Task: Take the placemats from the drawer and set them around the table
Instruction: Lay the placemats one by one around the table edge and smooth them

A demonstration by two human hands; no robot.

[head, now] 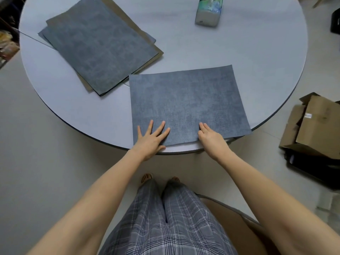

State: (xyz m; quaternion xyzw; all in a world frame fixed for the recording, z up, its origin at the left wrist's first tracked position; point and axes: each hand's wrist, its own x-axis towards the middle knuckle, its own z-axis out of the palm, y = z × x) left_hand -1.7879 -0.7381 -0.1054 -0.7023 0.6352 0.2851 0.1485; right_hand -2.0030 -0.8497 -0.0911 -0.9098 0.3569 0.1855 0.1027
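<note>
Placemat (185, 103), blue-grey, lying flat at the near edge of the round surface (257, 52). Left hand (150, 139), fingers spread, and right hand (211, 138), fingers straight and together, press its near edge. Farther left: stack of placemats (99, 46). Beyond: a carton (208, 11).

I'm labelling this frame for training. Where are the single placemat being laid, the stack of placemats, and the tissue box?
single placemat (185, 100): head view, middle of its blue face.
stack of placemats (99, 46): head view, middle of the top mat.
tissue box (207, 16): head view, near side.
</note>
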